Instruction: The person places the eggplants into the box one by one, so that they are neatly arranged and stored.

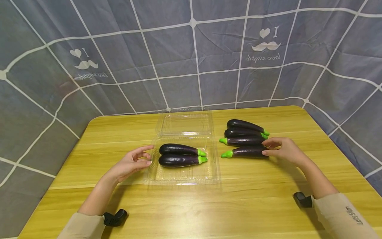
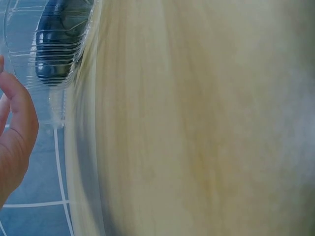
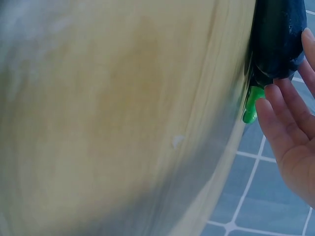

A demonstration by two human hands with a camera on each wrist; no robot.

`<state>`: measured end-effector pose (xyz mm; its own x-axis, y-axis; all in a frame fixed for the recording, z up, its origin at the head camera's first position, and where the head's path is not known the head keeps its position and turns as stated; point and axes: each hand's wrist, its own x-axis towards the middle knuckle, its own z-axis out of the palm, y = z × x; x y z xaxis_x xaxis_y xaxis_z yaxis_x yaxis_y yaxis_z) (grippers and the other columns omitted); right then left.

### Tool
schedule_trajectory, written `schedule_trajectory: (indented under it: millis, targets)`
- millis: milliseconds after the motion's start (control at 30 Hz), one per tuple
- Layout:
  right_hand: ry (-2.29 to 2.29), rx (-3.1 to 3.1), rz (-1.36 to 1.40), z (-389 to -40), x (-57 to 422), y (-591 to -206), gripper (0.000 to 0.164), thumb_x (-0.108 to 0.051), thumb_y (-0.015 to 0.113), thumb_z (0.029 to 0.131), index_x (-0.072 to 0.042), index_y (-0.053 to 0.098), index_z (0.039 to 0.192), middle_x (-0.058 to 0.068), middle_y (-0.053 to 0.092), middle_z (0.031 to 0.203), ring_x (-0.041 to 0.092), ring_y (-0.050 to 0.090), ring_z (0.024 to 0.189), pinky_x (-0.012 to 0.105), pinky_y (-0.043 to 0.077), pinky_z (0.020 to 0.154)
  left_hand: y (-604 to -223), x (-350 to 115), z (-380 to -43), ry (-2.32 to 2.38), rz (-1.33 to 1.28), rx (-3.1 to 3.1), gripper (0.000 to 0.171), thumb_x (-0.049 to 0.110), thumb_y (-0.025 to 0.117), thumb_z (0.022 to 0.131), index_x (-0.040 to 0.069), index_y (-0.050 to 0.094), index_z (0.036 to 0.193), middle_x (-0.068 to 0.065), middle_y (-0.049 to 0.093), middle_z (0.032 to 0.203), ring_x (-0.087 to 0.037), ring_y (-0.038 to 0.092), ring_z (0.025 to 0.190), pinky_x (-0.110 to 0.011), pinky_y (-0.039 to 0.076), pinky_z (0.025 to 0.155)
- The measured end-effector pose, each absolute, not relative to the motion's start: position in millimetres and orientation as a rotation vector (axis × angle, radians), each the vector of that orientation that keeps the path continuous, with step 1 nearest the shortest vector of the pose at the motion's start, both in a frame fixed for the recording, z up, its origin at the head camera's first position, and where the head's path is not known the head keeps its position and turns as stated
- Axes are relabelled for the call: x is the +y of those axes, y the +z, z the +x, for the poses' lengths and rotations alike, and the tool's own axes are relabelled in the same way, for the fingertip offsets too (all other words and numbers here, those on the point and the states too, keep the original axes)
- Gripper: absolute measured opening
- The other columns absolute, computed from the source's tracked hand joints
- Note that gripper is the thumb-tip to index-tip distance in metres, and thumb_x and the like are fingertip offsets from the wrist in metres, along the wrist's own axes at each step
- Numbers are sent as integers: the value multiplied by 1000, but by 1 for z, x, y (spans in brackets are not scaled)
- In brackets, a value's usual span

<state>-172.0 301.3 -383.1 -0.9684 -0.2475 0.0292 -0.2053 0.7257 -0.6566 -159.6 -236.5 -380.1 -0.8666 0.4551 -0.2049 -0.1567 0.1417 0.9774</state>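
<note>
head view: right hand [image 1: 284, 151] pinches glossy, dark-purple, green-tipped eggplant [image 1: 249, 152]; left hand [image 1: 131, 163], fingers apart.

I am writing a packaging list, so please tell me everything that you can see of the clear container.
The container looks like thin, transparent plastic, with ribbed walls and a rim. It is open: its lid, joined at the far edge, is folded back. The base sits upright on the wood-look table and holds two dark eggplants, lying side by side. The left hand is at its left edge; whether it touches is unclear.
</note>
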Motion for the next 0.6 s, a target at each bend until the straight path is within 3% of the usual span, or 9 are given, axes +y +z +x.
schedule_trajectory:
  millis: [600]
  targets:
    - [-1045,2772,-492,-171,304,-384,43,-24,75,79,0,64,113,14,63,109,20,58,91,25,49,73,-381,-236,-160,1771,271,1976,66,3,61,88,-1,27,144,-6,48,102,-11,55,90,-24,50,78]
